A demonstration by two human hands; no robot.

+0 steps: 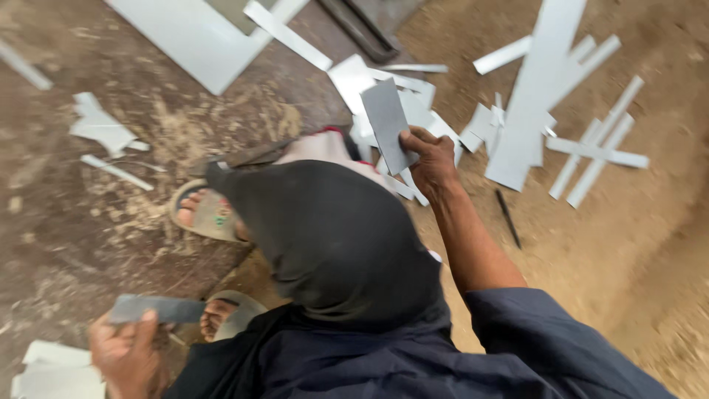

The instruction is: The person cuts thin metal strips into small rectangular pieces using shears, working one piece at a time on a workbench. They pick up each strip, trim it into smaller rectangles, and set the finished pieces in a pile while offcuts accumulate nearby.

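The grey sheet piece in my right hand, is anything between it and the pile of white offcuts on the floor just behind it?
Nothing visible. The right hand grips the grey sheet piece by its lower edge, held up directly over the white offcuts. Your black-clad knee sits nearer you, not between them.

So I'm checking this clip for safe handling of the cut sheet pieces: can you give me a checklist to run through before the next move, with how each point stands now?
1. Right hand has a firm hold on the grey piece: ok, fingers wrap its lower edge.
2. Left hand holds the dark strip: ok, thumb lies on top.
3. Hands protected from cut edges: not ok, both are bare.
4. Feet protected: not ok, open sandals, toes showing.
5. Ground free of loose pieces: not ok, white offcuts are scattered close by.
6. Edge sharpness of the held pieces: cannot tell, the picture is blurred.
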